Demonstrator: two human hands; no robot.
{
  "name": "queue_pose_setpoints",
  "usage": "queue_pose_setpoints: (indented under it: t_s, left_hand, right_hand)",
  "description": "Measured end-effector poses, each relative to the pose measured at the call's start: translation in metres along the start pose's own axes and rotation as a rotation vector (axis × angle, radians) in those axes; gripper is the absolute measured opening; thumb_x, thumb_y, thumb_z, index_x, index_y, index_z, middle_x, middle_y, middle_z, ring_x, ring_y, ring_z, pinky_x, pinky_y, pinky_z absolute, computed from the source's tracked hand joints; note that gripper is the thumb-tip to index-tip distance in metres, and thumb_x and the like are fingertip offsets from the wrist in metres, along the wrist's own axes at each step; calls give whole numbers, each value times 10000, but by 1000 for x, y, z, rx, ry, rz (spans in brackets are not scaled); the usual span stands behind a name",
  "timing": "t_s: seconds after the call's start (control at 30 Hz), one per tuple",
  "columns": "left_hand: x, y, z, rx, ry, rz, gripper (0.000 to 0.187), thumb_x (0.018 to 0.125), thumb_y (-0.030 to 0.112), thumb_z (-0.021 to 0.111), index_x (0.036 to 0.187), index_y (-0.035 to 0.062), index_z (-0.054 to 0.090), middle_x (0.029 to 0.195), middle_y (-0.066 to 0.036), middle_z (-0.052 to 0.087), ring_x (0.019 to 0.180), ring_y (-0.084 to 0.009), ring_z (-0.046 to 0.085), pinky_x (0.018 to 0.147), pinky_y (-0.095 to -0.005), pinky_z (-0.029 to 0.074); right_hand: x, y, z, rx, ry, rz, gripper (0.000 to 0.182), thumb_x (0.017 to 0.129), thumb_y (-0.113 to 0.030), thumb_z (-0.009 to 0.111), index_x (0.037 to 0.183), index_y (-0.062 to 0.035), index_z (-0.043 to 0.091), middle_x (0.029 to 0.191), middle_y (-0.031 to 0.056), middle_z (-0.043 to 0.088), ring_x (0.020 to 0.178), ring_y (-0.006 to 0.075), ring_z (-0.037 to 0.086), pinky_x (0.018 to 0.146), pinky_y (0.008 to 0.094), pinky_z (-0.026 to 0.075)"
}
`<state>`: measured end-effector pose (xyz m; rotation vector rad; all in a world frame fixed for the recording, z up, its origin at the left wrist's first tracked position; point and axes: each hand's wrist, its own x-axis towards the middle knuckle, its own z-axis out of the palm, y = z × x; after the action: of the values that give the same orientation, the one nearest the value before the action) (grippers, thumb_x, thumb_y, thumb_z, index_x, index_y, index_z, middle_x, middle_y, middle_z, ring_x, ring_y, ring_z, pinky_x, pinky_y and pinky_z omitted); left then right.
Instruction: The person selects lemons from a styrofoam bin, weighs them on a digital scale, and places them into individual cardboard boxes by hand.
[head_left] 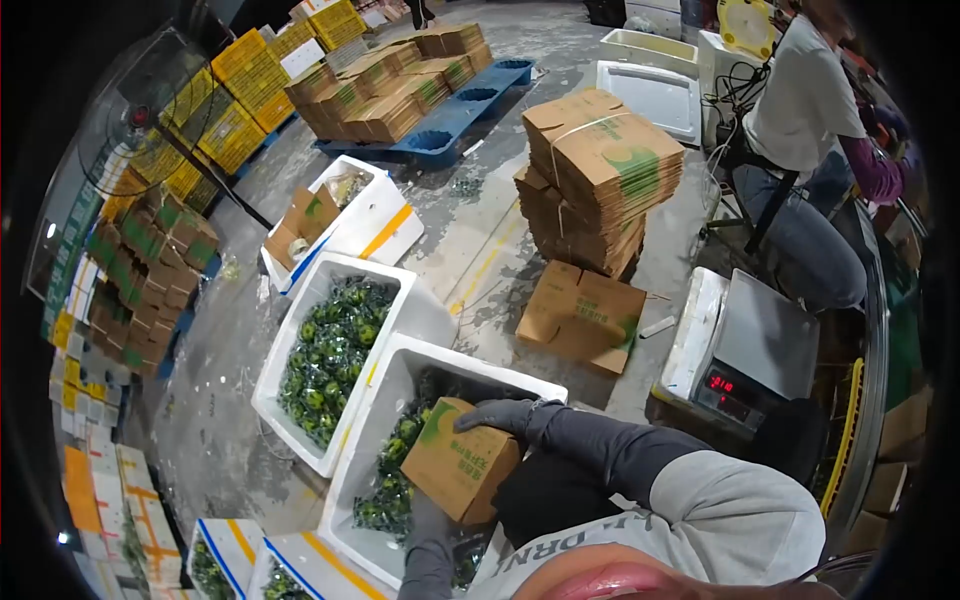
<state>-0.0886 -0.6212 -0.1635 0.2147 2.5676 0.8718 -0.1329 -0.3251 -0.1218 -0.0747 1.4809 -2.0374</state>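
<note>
A small brown cardboard carton (460, 458) with a green print sits tilted over a white foam box (345, 500). My right hand (497, 416), in a dark grey glove, is closed on the carton's upper edge. Down at the carton's lower left side is my left hand (430, 520), gloved too, its fingers hidden at the carton and the foam box contents. Plastic-wrapped green produce (385, 505) lies in this foam box, around and under the carton.
Another foam box (262, 400) of wrapped green produce adjoins on the left. Flattened cartons (600, 150) are stacked ahead, with an open carton (580, 315) before them. A scale (765, 330) stands right, near a seated person (800, 120). A fan (140, 118) stands far left.
</note>
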Motion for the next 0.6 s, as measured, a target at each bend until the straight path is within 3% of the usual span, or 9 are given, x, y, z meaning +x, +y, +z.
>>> queue_pose_setpoints:
  t_s: [0.07,0.17,0.27,0.3,0.4,0.47,0.6]
  left_hand:
    - [-16,-5,-40,566,128,61,528,881,463,497,1084,-20,561,1067,-264,587,971,-430,550,842,-463,420]
    - [-11,13,-63,0,649,-262,312,870,258,502,1064,30,591,1049,-185,605,1045,-358,548,846,-426,444]
    - [12,21,-44,900,464,-206,338,873,307,462,1086,79,591,1068,-180,601,1091,-349,533,879,-441,431]
    - [33,-10,-20,877,550,-407,458,867,442,437,1143,103,574,1174,-183,569,1113,-389,520,919,-553,377]
    - [44,-2,-43,633,242,-459,537,838,520,450,1168,114,568,1261,-210,510,1165,-406,481,967,-563,335]
    - [46,-24,-69,552,-45,-539,654,807,614,467,1190,91,551,1264,-187,519,1199,-351,474,1013,-476,319]
    - [38,-60,-93,194,-404,-513,584,829,551,484,1163,77,546,1234,-181,530,1156,-347,493,966,-457,354]
  right_hand:
    - [-10,-25,6,25,61,217,526,784,-395,693,1139,-18,598,991,89,642,897,154,599,801,307,477]
    - [6,-5,1,-7,15,155,540,788,-415,676,1148,-19,596,998,98,643,889,158,601,795,307,477]
    - [9,-4,2,-69,62,166,540,791,-418,671,1146,-19,598,997,97,645,879,159,601,787,308,477]
    - [3,-11,5,-12,28,163,538,790,-422,671,1138,-18,602,1000,97,645,870,163,605,782,307,479]
    - [-8,-24,9,-8,88,185,494,747,-409,713,1057,-28,665,960,93,662,825,173,614,733,313,479]
    - [-6,-15,12,152,51,155,448,774,-383,698,1039,-23,668,962,88,663,789,165,616,714,298,480]
    - [1,-9,13,242,29,212,455,789,-379,688,1050,-8,652,955,95,662,758,165,619,695,302,487]
